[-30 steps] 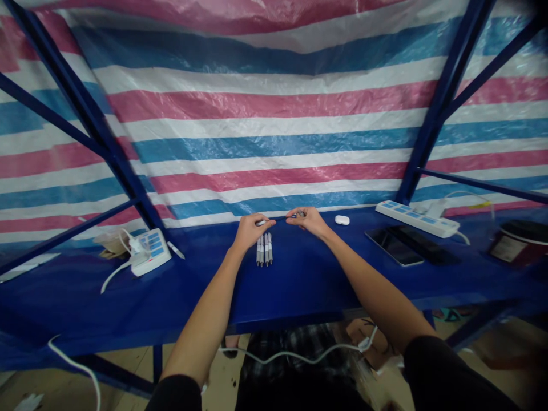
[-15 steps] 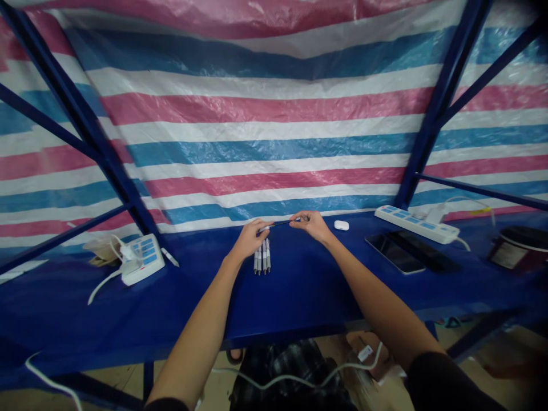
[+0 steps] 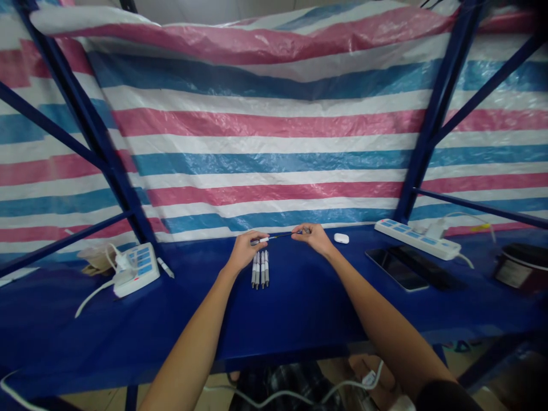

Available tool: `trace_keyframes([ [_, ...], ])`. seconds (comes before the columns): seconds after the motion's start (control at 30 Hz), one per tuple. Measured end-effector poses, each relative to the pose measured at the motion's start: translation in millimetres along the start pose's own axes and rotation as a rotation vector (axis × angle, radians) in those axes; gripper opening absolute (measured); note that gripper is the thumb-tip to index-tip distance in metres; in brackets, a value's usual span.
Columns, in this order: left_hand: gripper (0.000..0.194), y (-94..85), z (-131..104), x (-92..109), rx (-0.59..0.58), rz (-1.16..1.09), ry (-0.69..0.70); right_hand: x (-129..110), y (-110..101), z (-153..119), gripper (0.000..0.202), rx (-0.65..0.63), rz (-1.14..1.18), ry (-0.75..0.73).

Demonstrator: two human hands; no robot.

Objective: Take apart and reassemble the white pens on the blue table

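Black right sleeve (image 3: 443, 397), bare forearms (image 3: 192, 331), bare left hand (image 3: 244, 251), bare right hand (image 3: 315, 237), dark plaid clothing (image 3: 293, 383)

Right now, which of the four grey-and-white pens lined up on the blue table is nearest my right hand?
The rightmost slim grey-and-white pen; the other three lie left of it, farther from your right hand.

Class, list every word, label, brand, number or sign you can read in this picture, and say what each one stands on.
Readable text: none.
Row of four pens: any print is too small to read.
Dark container at far right: its pale label is too blurred to read.
White tag below the table: marks too small to read.
Both power strips: nothing legible.
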State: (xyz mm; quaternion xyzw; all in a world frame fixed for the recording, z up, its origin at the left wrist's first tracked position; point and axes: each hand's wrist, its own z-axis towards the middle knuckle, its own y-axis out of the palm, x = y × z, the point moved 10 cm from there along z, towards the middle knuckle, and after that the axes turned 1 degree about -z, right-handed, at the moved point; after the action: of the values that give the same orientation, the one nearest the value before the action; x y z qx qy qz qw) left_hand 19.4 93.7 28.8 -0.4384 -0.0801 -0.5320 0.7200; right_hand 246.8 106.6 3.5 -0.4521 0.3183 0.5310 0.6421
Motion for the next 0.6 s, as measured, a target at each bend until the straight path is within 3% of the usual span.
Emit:
trace_keyframes([
  [0.17, 0.019, 6.0, 0, 10, -0.022, -0.046, 0.028, -2, 10, -2, 0.036, -0.022, -0.052, -0.023],
  [0.33, 0.028, 14.5, -2, 1, -0.052, -0.051, -0.031, 1, 22, -2, 0.035, -0.052, -0.032, -0.040],
  [0.6, 0.020, 21.6, -5, 9, -0.107, -0.056, -0.043, 6, 36, -5, 0.031, -0.075, -0.040, -0.038],
])
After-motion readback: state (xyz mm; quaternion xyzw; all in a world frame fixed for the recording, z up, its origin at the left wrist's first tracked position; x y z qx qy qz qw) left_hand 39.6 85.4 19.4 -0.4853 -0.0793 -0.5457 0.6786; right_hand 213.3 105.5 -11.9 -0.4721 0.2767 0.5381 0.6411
